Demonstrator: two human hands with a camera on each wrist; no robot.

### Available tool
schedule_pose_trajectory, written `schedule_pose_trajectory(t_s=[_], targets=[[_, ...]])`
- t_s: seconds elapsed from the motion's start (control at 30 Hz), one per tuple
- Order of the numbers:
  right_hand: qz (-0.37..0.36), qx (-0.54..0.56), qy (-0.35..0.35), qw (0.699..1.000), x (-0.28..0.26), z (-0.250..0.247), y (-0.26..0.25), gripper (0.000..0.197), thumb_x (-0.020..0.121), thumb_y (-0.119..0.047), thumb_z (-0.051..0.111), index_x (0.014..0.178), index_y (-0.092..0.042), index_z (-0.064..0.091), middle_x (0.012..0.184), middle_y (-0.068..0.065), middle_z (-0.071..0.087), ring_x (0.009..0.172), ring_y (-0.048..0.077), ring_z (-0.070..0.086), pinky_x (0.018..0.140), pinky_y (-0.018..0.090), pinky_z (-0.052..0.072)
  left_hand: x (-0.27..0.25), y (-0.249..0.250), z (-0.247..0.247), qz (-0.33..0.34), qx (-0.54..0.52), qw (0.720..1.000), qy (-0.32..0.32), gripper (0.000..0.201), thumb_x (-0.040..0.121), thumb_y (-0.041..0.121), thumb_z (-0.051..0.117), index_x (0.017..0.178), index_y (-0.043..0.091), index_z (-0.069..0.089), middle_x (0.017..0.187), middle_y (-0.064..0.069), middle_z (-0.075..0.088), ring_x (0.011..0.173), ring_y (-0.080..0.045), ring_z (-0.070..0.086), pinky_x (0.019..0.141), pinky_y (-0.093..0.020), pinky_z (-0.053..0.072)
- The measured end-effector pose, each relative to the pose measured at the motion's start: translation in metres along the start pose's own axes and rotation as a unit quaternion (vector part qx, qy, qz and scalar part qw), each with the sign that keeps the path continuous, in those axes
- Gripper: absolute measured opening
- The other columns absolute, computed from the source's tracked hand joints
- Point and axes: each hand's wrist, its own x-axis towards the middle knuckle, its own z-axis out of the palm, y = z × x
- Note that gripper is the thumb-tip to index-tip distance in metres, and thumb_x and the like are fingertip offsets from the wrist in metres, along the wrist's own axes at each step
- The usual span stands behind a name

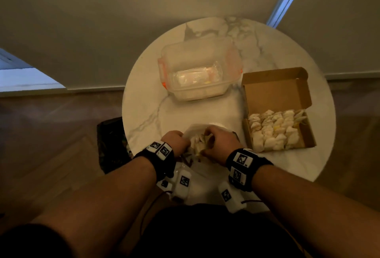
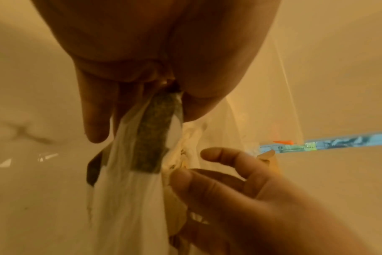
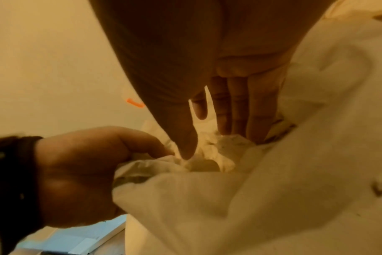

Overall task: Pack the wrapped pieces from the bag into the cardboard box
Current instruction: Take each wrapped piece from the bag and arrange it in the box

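On the table [image 1: 144,101], the left hand [image 1: 174,141] grips the bag [image 2: 129,189] rim while the right hand [image 1: 218,142] reaches, fingers loosely spread, among wrapped pieces [image 3: 212,155] inside, near the part-filled cardboard box [image 1: 277,93].

Box [image 1: 276,93] right of bag [image 1: 196,132]

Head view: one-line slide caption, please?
Both hands work the white bag beside a part-filled cardboard box.

Dim warm light, blurred wrist views (orange cast), curved edges
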Motion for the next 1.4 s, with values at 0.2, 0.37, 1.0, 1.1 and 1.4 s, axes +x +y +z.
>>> schedule_pose_trajectory(t_s=[0.2, 0.37, 1.0, 1.1, 1.4], targets=[[0.002, 0.068, -0.047, 0.997, -0.001, 0.006, -0.001, 0.087, 0.065, -0.050, 0.090, 0.139, -0.024, 0.052, 0.126, -0.003, 0.066, 0.114, 0.017, 0.063, 0.099, 0.037, 0.052, 0.009, -0.011, 0.008, 0.002, -0.167, 0.986, -0.017, 0.021, 0.070, 0.021, 0.066, 0.090, 0.019, 0.073, 0.094, -0.020, 0.074, 0.087, -0.041, 0.073, 0.073, -0.059, 0.063], [0.015, 0.147, -0.017, 0.989, 0.007, 0.017, 0.006, 0.078, 0.070, -0.055, 0.085, 0.139, -0.035, 0.054, 0.123, -0.008, 0.066, 0.112, 0.014, 0.064, 0.091, 0.034, 0.057, 0.014, -0.013, 0.008, 0.008, -0.221, 0.974, -0.047, 0.035, 0.056, 0.010, 0.061, 0.087, 0.017, 0.077, 0.090, -0.022, 0.075, 0.090, -0.046, 0.072, 0.076, -0.057, 0.062], [0.003, 0.182, 0.024, 0.983, 0.015, 0.009, 0.007, 0.032, 0.076, -0.022, 0.080, 0.104, -0.034, 0.073, 0.102, -0.009, 0.073, 0.094, 0.014, 0.068, 0.085, 0.033, 0.057, 0.005, -0.007, -0.005, 0.073, -0.383, 0.919, -0.061, 0.075, 0.061, 0.007, 0.067, 0.135, 0.015, 0.055, 0.117, -0.022, 0.067, 0.096, -0.036, 0.067, 0.082, -0.051, 0.059], [0.007, 0.285, 0.040, 0.958, 0.001, -0.010, 0.013, 0.040, 0.073, 0.002, 0.079, 0.105, -0.022, 0.075, 0.103, 0.003, 0.074, 0.095, 0.023, 0.069, 0.079, 0.036, 0.061, 0.009, -0.008, -0.015, 0.104, -0.316, 0.942, -0.031, 0.073, 0.076, 0.006, 0.075, 0.143, 0.017, 0.048, 0.114, -0.012, 0.066, 0.093, -0.027, 0.068, 0.079, -0.042, 0.059], [-0.057, 0.470, -0.021, 0.881, -0.054, -0.087, 0.014, 0.035, 0.081, 0.017, 0.070, 0.108, -0.004, 0.070, 0.103, 0.023, 0.071, 0.094, 0.036, 0.071, 0.077, 0.045, 0.063, -0.029, 0.028, -0.039, 0.325, -0.201, 0.917, 0.112, 0.029, 0.083, 0.025, 0.067, 0.111, 0.032, 0.065, 0.119, 0.007, 0.068, 0.116, -0.008, 0.062, 0.101, -0.031, 0.050]])
